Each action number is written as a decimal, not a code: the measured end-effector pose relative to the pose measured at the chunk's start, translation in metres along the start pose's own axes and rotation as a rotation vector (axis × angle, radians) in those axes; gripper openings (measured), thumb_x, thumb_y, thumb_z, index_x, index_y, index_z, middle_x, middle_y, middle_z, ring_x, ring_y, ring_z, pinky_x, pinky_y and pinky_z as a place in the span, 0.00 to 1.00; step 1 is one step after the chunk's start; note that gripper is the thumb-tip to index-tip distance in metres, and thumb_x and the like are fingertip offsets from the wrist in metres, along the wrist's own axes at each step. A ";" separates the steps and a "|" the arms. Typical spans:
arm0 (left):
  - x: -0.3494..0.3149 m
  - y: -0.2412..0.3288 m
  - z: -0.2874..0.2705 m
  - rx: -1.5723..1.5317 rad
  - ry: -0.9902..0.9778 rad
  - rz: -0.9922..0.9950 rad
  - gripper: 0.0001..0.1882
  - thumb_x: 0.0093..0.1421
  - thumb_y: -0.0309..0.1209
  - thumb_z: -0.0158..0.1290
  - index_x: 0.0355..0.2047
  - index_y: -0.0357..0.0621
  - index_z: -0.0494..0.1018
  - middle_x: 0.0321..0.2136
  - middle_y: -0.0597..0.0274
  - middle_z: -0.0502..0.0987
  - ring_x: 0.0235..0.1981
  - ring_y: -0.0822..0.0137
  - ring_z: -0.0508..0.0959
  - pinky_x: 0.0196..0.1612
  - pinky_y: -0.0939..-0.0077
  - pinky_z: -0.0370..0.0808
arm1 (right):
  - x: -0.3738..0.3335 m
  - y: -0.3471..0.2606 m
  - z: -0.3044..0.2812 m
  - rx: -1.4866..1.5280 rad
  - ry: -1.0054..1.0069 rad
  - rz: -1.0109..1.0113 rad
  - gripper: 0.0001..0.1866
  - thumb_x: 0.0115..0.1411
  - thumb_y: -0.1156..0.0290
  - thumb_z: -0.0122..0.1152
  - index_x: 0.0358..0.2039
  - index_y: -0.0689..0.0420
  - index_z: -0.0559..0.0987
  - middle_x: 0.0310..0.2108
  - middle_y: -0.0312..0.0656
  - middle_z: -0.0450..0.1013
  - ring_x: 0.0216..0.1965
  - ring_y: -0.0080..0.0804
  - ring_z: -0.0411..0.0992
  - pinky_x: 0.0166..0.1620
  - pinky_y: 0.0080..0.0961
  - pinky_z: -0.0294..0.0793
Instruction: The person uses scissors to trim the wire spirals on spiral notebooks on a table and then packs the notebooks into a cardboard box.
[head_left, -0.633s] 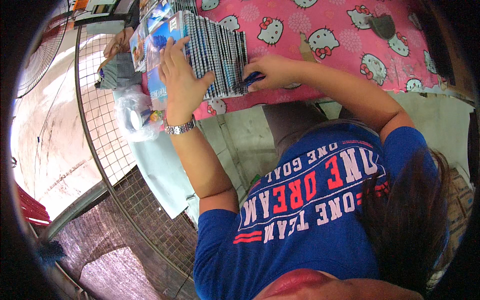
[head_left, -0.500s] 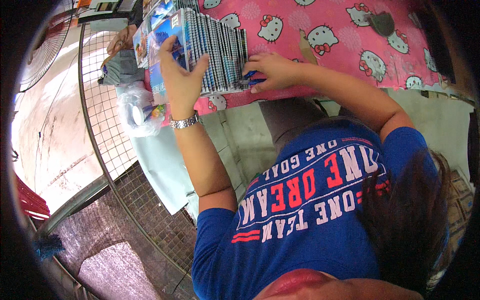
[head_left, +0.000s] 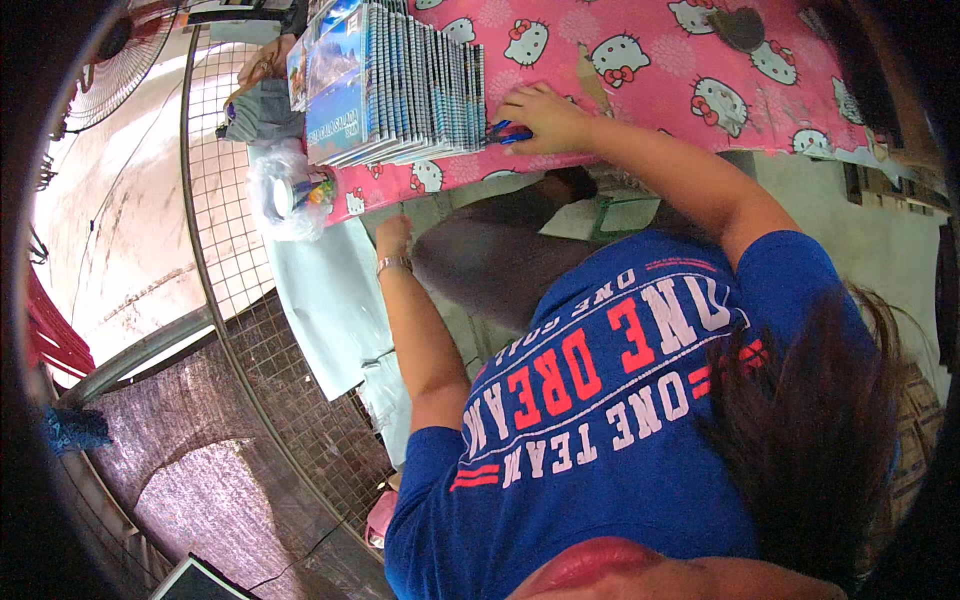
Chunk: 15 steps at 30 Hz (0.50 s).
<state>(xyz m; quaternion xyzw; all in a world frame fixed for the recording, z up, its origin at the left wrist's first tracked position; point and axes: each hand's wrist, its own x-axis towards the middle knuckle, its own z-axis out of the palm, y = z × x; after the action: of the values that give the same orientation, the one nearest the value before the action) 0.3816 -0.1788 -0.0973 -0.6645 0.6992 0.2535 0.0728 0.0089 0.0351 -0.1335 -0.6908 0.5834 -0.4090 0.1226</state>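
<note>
A thick row of spiral-bound notebooks (head_left: 425,90) with blue picture covers stands on the pink table near its front edge. My right hand (head_left: 543,118) rests on the tabletop just right of the row. Its fingers are curled over a small blue-handled tool (head_left: 511,132); the tool's far end is hidden, so its exact kind does not show. My left hand (head_left: 393,236), with a metal-band watch (head_left: 395,264) at the wrist, hangs below the table edge beside my leg. Blur and the angle hide how its fingers are held.
The pink patterned tablecloth (head_left: 660,100) spreads to the right, with a dark rounded object (head_left: 738,28) on it. A clear plastic bag (head_left: 290,195) hangs at the table's left corner. Wire mesh (head_left: 225,150) and a fan (head_left: 125,60) stand further left. Someone's hand (head_left: 262,65) shows behind the notebooks.
My left hand has let go of the front notebook and dropped below the table edge. My right hand stays beside the row with the blue-handled tool. The camera view has shifted slightly.
</note>
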 end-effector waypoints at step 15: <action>-0.011 0.101 0.158 0.823 -0.621 0.326 0.28 0.60 0.51 0.44 0.48 0.42 0.75 0.49 0.46 0.75 0.50 0.49 0.76 0.52 0.59 0.72 | 0.004 -0.003 0.009 0.047 0.172 0.004 0.28 0.48 0.50 0.65 0.47 0.50 0.74 0.44 0.43 0.70 0.50 0.45 0.66 0.53 0.47 0.61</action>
<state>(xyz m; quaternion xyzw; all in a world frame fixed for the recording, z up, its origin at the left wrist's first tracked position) 0.2478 -0.0988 -0.2023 -0.3579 0.7803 0.1509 0.4901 0.0170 0.0293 -0.1358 -0.6488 0.5835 -0.4802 0.0890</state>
